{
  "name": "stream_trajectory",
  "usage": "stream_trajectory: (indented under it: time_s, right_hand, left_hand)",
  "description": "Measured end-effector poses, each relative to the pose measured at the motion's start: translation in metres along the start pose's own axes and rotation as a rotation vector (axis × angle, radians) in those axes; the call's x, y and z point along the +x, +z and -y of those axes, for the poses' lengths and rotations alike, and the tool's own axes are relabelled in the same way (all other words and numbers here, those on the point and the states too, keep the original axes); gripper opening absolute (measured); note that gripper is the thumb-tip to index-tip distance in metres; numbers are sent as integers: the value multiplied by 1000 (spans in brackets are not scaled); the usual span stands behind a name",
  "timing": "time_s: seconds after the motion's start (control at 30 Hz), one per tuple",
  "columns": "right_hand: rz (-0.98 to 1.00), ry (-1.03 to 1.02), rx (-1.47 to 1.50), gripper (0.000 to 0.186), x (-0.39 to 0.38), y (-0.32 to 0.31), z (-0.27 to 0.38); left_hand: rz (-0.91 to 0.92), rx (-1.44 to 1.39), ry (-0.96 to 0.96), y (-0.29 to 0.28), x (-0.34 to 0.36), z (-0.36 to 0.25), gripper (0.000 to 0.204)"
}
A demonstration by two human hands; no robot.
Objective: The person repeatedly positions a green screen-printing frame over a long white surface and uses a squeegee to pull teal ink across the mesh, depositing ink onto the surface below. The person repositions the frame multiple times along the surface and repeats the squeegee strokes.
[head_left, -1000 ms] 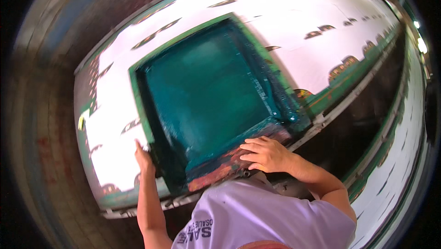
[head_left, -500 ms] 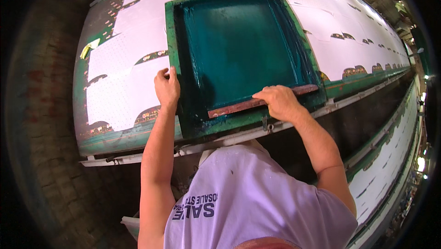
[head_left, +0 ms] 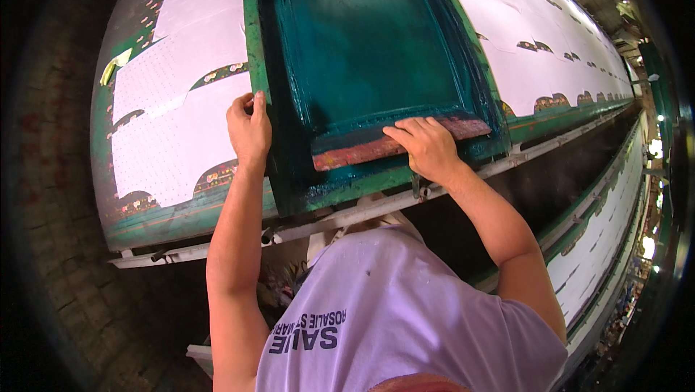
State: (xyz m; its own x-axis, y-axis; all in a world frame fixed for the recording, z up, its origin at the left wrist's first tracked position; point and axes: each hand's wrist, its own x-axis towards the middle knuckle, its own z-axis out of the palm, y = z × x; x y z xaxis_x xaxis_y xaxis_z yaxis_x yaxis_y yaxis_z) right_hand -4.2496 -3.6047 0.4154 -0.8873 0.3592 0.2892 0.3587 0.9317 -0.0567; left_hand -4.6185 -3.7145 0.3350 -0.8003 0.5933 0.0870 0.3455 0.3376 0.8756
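Pale sheets cover a long green desk in my head view. On it lies a green-rimmed frame with glossy teal mesh; a reddish bar sits inside, near the close end. My right hand folds its fingers over the bar, holding it. My left hand curls at the frame's left side; I cannot tell if it grips. I judge the bar stiff, fairly light, slippery where wet, best held mid-length. Its lower edge and my right palm are hidden.

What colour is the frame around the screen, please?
The frame is green, with darker stains; head view shows it best.
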Motion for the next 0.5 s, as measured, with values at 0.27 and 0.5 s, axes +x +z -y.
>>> stream_trajectory:
  time_s: [0.27,0.5]
  right_hand:
    - [-42,-16,-7,39,144,41,-109]
    - [49,41,-74,38,272,70,-202]
  left_hand:
    - [-78,85,-52,0,-8,-25,49]
    - [-178,143,-164,1,-11,-28,49]
